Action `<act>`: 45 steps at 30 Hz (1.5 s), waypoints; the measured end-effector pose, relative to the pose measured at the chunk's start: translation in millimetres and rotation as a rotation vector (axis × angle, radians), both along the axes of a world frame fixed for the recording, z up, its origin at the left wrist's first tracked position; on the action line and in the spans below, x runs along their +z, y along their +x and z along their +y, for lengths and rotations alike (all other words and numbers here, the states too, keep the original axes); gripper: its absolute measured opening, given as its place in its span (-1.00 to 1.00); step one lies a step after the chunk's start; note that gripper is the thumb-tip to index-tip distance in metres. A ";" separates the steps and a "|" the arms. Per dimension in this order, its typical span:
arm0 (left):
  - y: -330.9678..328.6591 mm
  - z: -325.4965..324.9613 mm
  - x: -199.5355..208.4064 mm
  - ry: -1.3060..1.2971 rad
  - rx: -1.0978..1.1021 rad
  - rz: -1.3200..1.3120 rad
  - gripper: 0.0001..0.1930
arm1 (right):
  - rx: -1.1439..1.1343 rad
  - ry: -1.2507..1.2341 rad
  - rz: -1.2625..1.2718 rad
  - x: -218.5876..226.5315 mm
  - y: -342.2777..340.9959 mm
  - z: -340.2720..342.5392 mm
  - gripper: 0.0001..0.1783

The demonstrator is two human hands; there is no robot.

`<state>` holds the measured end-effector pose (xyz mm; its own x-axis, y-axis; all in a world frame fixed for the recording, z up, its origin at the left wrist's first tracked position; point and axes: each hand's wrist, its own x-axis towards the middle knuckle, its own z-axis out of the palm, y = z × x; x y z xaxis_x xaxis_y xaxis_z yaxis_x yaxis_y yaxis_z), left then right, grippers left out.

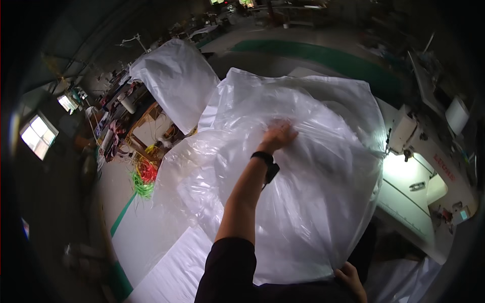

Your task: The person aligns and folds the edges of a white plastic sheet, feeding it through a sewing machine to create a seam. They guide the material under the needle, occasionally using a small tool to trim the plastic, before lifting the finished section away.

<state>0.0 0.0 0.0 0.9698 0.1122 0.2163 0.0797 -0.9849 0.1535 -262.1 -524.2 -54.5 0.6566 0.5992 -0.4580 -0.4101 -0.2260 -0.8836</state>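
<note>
The fingers of the right hand [351, 283] are closed on the near edge of a big, shiny, see-through white plastic sheet [308, 202]. The fingers of the left hand [279, 135] are blurry far up in the middle of it, so I cannot tell if they are open or bent, or if a thin layer covers them.

The big sheet spreads out in front of the person, over a white counter [126, 222]. It looks light, soft and floppy, and it may be slippery. It could crease or tear if it is pulled on something sharp. The edge looks like the best place to hold it, with one hand at each end, since the puffy middle may slide away.

The counter's top shows on the left, so there seems to be more room to move that way. On the right, the sheet comes right up near a white sewing machine [439, 151] with a bright light, and could catch there. Some thin red and green strings [145, 177] lie just beside its left edge.
</note>
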 end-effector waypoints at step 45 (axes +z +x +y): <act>-216.6 -297.8 62.2 -0.613 -0.953 0.427 -0.94 | -0.371 -0.726 -1.062 78.3 77.2 58.1 -0.38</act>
